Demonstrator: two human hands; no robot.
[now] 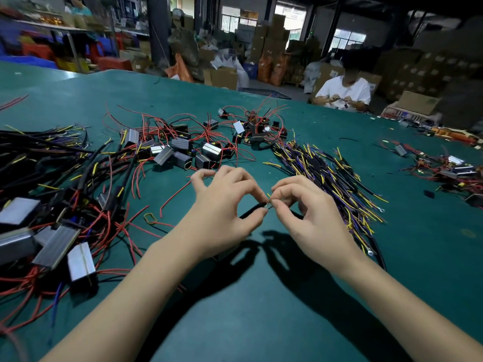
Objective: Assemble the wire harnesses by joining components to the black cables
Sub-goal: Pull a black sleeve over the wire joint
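Above the green table [261, 309], my left hand [224, 205] pinches the end of a black cable [252, 211] between thumb and forefinger. My right hand [311, 212] pinches a thin wire end right against that cable tip, so the two hands meet at about the middle of the view. The joint itself is tiny and partly hidden by my fingertips. A dark component lies under my left wrist, mostly covered by the arm and its shadow.
Black cables with yellow and purple leads lie heaped at right [334, 178] and far left [39, 147]. Silver box components with red wires [177, 150] spread across the middle and lower left [57, 246]. A person in a white shirt [345, 92] sits across the table.
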